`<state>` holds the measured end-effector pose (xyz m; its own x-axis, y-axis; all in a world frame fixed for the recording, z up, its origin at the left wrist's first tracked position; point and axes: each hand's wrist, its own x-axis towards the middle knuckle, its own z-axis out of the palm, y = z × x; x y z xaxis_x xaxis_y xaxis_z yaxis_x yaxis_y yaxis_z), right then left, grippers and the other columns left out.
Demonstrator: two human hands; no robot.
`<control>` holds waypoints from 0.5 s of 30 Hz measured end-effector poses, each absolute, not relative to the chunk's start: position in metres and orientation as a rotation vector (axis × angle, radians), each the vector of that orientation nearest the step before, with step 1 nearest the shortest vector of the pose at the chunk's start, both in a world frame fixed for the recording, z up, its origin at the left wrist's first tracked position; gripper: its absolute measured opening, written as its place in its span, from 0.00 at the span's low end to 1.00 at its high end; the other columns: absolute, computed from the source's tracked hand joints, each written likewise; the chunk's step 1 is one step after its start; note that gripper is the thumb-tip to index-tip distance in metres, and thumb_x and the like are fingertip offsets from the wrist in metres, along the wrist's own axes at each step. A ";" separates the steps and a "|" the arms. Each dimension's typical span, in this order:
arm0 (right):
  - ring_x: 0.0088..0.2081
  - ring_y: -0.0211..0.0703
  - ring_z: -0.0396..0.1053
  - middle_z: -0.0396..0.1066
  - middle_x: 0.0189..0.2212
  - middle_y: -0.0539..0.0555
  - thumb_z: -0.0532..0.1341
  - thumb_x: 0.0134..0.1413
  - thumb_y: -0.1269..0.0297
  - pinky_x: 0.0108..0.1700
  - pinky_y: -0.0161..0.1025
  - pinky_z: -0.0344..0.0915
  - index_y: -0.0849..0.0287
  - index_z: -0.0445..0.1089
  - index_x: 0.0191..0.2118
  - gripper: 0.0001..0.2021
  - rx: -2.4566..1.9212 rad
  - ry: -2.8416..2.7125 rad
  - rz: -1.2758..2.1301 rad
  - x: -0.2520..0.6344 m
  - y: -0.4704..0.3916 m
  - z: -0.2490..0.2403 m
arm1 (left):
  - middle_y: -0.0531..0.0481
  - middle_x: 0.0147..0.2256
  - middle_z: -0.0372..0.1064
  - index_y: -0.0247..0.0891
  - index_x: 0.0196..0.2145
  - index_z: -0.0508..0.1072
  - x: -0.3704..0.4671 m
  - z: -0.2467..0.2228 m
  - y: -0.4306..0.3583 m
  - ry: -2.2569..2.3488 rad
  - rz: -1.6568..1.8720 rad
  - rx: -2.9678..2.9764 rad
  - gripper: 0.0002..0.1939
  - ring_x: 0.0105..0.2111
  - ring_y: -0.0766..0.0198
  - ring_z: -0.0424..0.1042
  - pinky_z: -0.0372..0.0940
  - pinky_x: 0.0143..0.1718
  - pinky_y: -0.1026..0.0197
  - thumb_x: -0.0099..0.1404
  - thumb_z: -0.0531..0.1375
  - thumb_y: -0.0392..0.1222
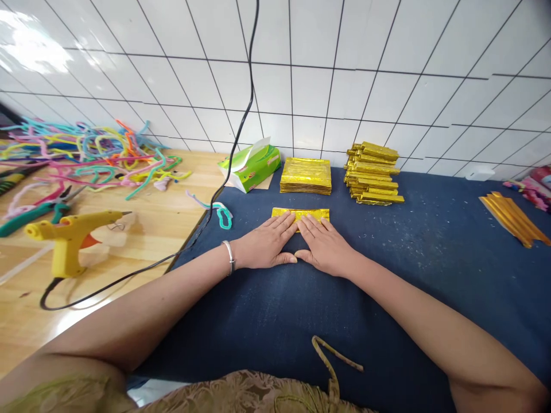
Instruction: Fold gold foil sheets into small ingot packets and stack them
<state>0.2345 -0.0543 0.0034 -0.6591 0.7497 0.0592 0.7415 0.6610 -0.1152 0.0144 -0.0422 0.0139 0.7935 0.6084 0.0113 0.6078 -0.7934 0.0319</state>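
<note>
A small gold foil piece [301, 213] lies flat on the dark blue cloth [258, 310], in the middle of the view. My left hand [269, 242] rests on its left part, palm down, fingers stretched out; a silver bangle is on the wrist. On the right part lies my right hand [322, 245], also flat with its fingers extended. The two thumb tips nearly meet below the foil. Behind the hands sits a neat stack of gold foil sheets [305, 175], with a pile of folded gold strips [373, 175] to its right.
A green tissue pack [256, 166] stands by the tiled wall. A yellow glue gun [71, 238], pliers [30, 221] and tangled pipe cleaners [103, 149] lie on the wooden surface at left. A black cable [241, 126] hangs down past the cloth's left edge. More gold strips [512, 215] lie far right.
</note>
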 end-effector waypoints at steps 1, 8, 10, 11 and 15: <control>0.67 0.54 0.37 0.42 0.67 0.63 0.42 0.60 0.41 0.66 0.53 0.37 0.68 0.45 0.66 0.39 -1.245 -2.773 0.119 0.234 -0.055 0.004 | 0.31 0.66 0.36 0.28 0.65 0.42 0.014 0.014 -0.042 1.001 0.034 2.950 0.44 0.66 0.47 0.36 0.40 0.64 0.48 0.65 0.43 0.66; 0.67 0.55 0.39 0.44 0.66 0.64 0.43 0.59 0.40 0.65 0.54 0.41 0.68 0.47 0.65 0.39 -1.237 -2.825 0.122 0.235 -0.053 0.009 | 0.32 0.65 0.38 0.28 0.65 0.44 0.015 0.014 -0.050 1.021 0.045 2.962 0.45 0.66 0.48 0.38 0.40 0.64 0.48 0.64 0.42 0.68; 0.67 0.55 0.38 0.43 0.66 0.64 0.43 0.58 0.40 0.65 0.54 0.41 0.68 0.47 0.66 0.40 -1.237 -2.838 0.119 0.236 -0.052 0.008 | 0.30 0.65 0.40 0.25 0.65 0.45 0.018 0.016 -0.057 1.040 0.022 2.959 0.47 0.66 0.47 0.39 0.40 0.64 0.48 0.63 0.41 0.69; 0.67 0.56 0.38 0.42 0.66 0.64 0.43 0.58 0.40 0.65 0.54 0.40 0.69 0.47 0.66 0.40 -1.237 -2.841 0.119 0.236 -0.051 0.007 | 0.30 0.65 0.41 0.24 0.64 0.46 0.019 0.017 -0.060 1.045 0.010 2.958 0.48 0.66 0.47 0.40 0.41 0.64 0.48 0.63 0.41 0.69; 0.67 0.56 0.39 0.43 0.66 0.64 0.45 0.58 0.40 0.65 0.54 0.42 0.69 0.49 0.65 0.40 -1.249 -2.842 0.098 0.234 -0.053 0.008 | 0.30 0.64 0.44 0.24 0.64 0.49 0.023 0.020 -0.066 1.064 0.018 2.962 0.48 0.65 0.47 0.43 0.44 0.63 0.50 0.62 0.41 0.70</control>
<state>0.2338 -0.0528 0.0082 -0.6761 0.7368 0.0070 0.7346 0.6747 -0.0716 0.0232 -0.0659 0.0200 0.7716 0.6360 0.0127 0.6361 -0.7716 -0.0019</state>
